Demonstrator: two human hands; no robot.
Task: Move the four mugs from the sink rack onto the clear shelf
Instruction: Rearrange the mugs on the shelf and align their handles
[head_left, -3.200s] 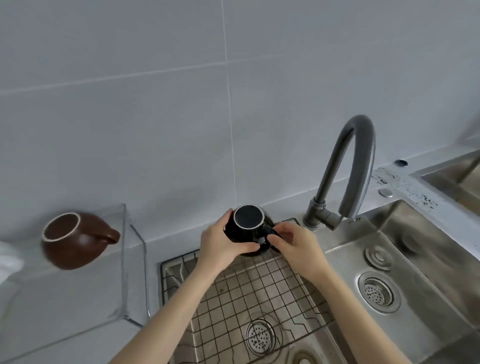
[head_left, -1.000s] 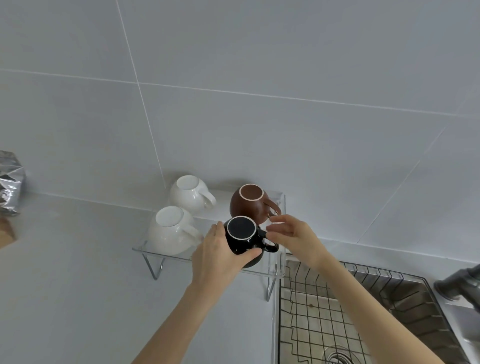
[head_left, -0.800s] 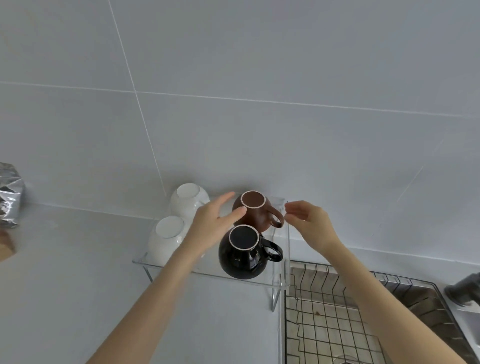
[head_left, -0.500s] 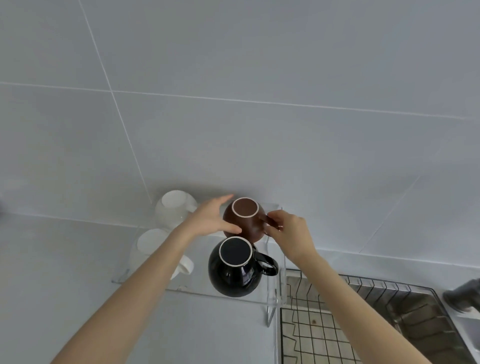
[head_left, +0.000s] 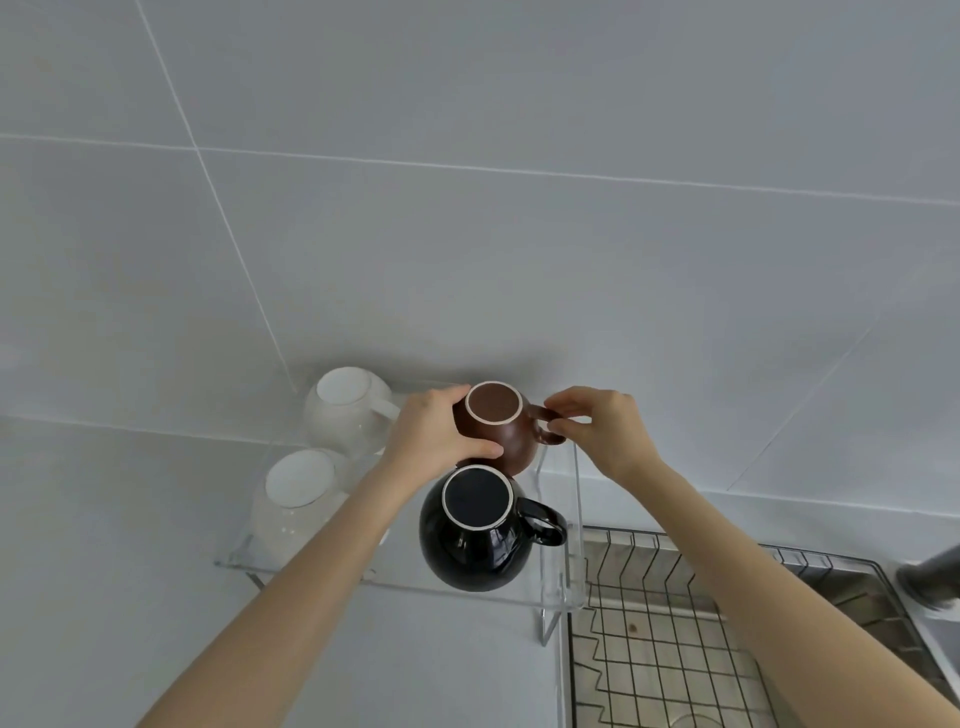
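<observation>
Cupping brown mug (head_left: 501, 434), both hands (head_left: 519, 434) outstretched.

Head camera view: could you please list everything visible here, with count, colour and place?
white mugs: two, white, upside down, left half of shelf
brown mug: one, brown, upside down, back right of shelf
black mug: one, black, upside down, front right of shelf
clear shelf: one, transparent, on counter left of sink
sink rack: one, dark wire, lower right, no mugs seen
faucet: one, grey, far right edge
left hand: on brown mug's body
right hand: at brown mug's handle
</observation>
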